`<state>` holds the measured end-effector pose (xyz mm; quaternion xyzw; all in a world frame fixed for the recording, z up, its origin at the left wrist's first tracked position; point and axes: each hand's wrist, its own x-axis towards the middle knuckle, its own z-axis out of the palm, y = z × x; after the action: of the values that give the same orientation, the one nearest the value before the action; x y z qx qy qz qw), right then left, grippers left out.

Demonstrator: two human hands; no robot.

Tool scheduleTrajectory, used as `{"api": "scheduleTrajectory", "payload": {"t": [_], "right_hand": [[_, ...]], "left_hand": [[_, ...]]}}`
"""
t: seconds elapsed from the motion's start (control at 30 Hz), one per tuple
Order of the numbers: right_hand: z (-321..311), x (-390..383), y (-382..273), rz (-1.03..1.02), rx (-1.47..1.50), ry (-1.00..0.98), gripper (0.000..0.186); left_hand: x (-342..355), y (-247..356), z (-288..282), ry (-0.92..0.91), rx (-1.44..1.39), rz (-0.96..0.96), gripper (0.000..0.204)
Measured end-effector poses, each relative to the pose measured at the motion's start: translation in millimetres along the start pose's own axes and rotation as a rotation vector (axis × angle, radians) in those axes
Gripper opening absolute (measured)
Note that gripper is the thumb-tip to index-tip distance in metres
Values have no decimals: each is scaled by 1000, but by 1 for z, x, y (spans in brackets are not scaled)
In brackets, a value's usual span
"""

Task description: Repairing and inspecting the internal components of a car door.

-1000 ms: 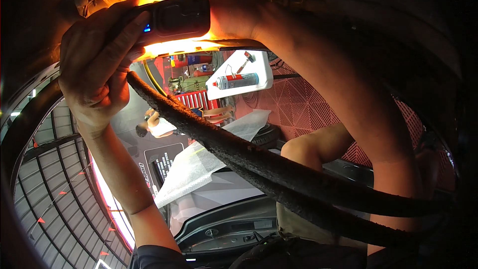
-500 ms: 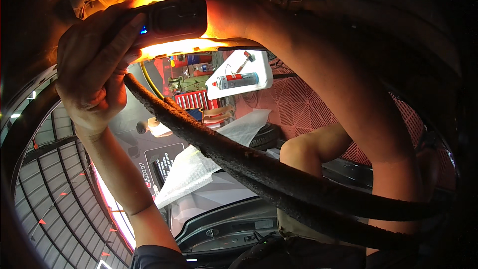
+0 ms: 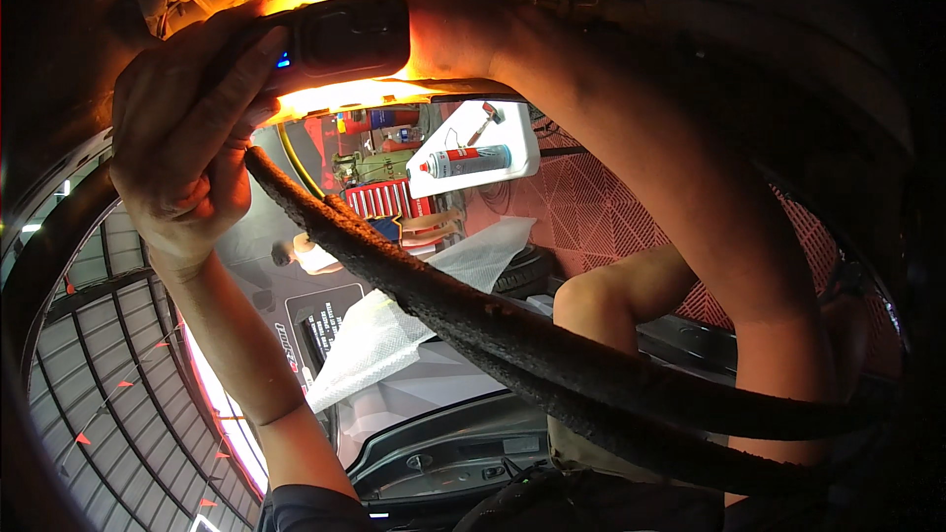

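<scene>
My left hand (image 3: pixel 182 138), raised at the upper left, is closed around a work light (image 3: pixel 345 36). The light has a dark oblong body with small blue indicator lamps and throws a bright orange glow on the metal around it. My right hand (image 3: pixel 434 15) reaches up past the light from the right, to the lit edge of the dark cavity. Its fingers are hidden behind the light and in shadow, so I cannot make out what they touch. Just below my left hand begins a thick, rough dark hose (image 3: pixel 394 271), which runs down to the right across the view.
Dark metal surrounds the opening. Beyond it are a white tray (image 3: pixel 522 153) with a spray can (image 3: pixel 468 160) and a hammer-like tool (image 3: pixel 485 120), a red tool chest (image 3: pixel 379 200), a person (image 3: pixel 315 253) in the background, translucent sheeting (image 3: pixel 370 355) and a car door (image 3: pixel 443 453).
</scene>
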<state>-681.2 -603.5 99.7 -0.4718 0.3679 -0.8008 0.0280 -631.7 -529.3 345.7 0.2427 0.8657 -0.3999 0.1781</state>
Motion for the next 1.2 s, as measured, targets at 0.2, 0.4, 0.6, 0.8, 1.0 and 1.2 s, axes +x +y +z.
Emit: {"api": "scheduleTrajectory", "payload": {"t": [0.2, 0.4, 0.6, 0.8, 1.0, 1.2], "right_hand": [[-9, -4, -24, 208, -141, 23, 35], [-1, -6, -19, 219, -229, 93, 42], [-2, -2, -8, 116, -39, 25, 30], [-4, -1, -11, 131, -21, 22, 31], [-14, -9, -36, 310, -288, -29, 65], [1, -6, -13, 228, -79, 6, 58]], "left_hand": [[-1, -3, -2, 0, 6, 29, 41], [0, -2, -1, 7, 34, 28, 40], [1, -1, 0, 8, 22, 20, 40], [-1, -2, 1, 11, 26, 21, 41], [-3, -5, 2, 22, 14, 31, 40], [0, -4, 1, 24, 16, 40, 39]]}}
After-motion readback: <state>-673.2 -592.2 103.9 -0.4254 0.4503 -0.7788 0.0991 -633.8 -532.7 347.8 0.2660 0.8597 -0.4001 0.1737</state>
